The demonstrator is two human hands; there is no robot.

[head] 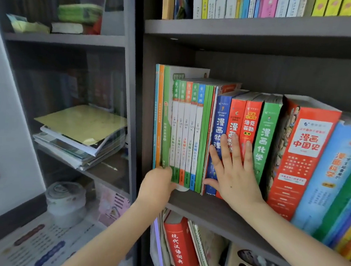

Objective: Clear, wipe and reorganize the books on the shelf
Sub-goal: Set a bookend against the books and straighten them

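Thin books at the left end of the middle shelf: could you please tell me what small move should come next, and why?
Probably slide the thin books out along the shelf. The left hand seems to grip their lower ends, while the right hand lies flat on the blue book and red book, bracing those leaning neighbours.

Books (229,137) stand upright on the shelf (216,211), above a dictionary (179,248).
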